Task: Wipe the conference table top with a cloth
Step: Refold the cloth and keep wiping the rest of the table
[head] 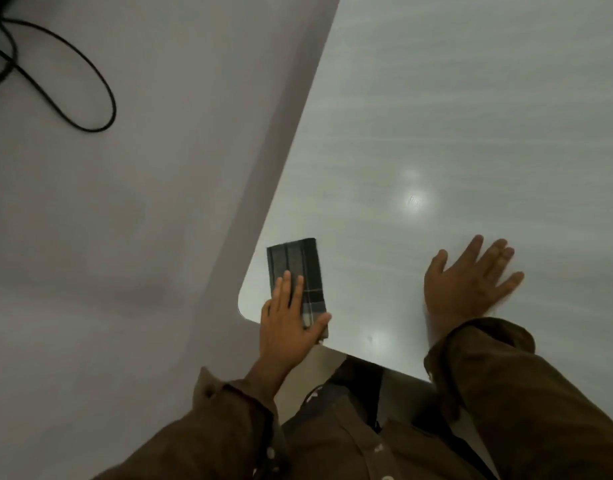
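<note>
A: What fills most of the view?
B: The pale, glossy conference table top [471,116], running from the right side down to a rounded corner near the person. Light spots shine on it. Left of it is the grey floor [125,237].

A: And the person?
B: A brown button shirt [350,445] with long sleeves at the bottom, both arms reaching onto the table. A black cable [93,129] loops on the floor at upper left.

A: How are the hands?
B: The right hand [466,282] lies palm down on the bare top, fingers straight and spread, slightly blurred, holding nothing. The left hand [287,323] presses flat on the cloth, its fingers [286,282] straight and close together, thumb out to the side at the cloth's near right corner.

A: Where is the cloth?
B: The dark grey checked cloth [294,265], folded into a rectangle, lies on the table just beside the rounded corner, well apart from the right hand
</note>
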